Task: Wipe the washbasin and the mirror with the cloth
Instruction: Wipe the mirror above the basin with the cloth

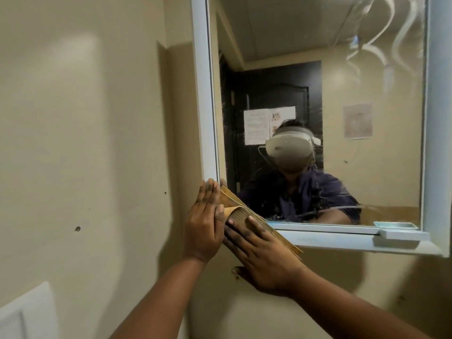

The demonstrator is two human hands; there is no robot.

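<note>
A white-framed mirror hangs on the beige wall, with wet streaks at its top right. A tan ribbed cloth lies flat over the mirror's lower left corner. My left hand lies flat with straight fingers against the frame's left edge and the cloth's left side. My right hand presses flat on the cloth, fingers spread, over the bottom frame corner. The washbasin is out of view.
A small white shelf ledge with a pale blue dish sits at the mirror's bottom right. The mirror reflects a dark door with papers. A white panel shows at the lower left of the wall.
</note>
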